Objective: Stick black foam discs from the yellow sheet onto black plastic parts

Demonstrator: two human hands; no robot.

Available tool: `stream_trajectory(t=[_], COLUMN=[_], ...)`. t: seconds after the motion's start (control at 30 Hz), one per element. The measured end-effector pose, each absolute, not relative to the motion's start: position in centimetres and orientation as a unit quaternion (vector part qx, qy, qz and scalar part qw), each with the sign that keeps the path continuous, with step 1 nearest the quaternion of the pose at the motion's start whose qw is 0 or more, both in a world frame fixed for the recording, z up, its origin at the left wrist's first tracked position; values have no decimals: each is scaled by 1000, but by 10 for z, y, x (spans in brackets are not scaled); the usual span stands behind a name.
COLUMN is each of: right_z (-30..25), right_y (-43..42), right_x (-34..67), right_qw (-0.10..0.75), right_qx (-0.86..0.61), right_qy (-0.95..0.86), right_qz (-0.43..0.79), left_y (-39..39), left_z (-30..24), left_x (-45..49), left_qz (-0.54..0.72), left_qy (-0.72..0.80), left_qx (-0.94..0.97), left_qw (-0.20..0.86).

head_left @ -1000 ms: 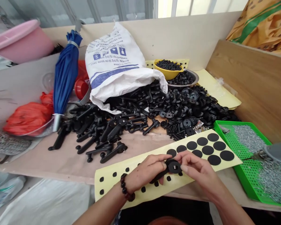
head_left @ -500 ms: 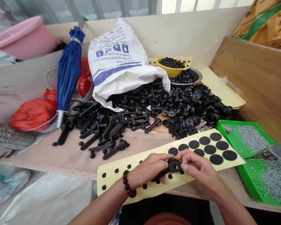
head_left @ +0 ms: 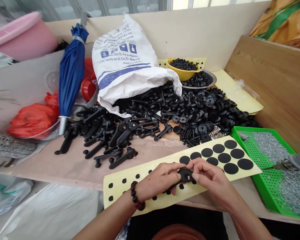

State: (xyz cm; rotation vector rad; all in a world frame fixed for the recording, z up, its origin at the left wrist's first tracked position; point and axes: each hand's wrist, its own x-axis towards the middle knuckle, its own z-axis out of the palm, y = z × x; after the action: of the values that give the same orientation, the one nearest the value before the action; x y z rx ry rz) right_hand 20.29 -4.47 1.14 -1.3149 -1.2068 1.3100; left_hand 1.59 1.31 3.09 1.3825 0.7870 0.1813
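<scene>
My left hand [head_left: 158,181] and my right hand [head_left: 210,181] meet over the near end of a yellow sticker sheet [head_left: 130,183]. Between them they grip a black plastic part with a round head [head_left: 184,174]; its arm runs back under my left fingers. My right thumb and forefinger press on the round head. The sheet carries several large black round pads [head_left: 225,156] at its right end and small black dots at its left end. A dark bead bracelet [head_left: 135,196] circles my left wrist.
A heap of black plastic handles and round parts [head_left: 165,116] spills from a white sack [head_left: 127,63]. A green tray of small metal screws [head_left: 270,156] sits at right. Behind are a yellow bowl, a metal bowl, a blue umbrella [head_left: 71,70], a red bag and a pink basin.
Both hands stay on the black part with only slight finger shifts. The view has drifted a little, so everything sits slightly higher and to the right.
</scene>
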Motion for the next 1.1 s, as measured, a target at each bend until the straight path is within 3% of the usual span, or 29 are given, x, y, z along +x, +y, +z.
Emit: stream_trajectory(t=[0.57,0.9,0.97,1.1], right_z=[0,-3,-2,2], right_y=[-49,-50,-50,-54], right_x=[195,193,190,170], right_qw=[419,494,495,406], right_qx=[-548,-510,-519,-530], right_qy=[-575,-352,-381,-564], right_qz=[441,610,584,485], left_y=[-1,-6,-7,-14], left_z=[11,14,15,18], left_x=[15,9,9,9], left_qz=[179,231,236,253], left_qy=[402,417,419,402], left_qx=[649,546,541,519], left_qw=[620,689,690,711])
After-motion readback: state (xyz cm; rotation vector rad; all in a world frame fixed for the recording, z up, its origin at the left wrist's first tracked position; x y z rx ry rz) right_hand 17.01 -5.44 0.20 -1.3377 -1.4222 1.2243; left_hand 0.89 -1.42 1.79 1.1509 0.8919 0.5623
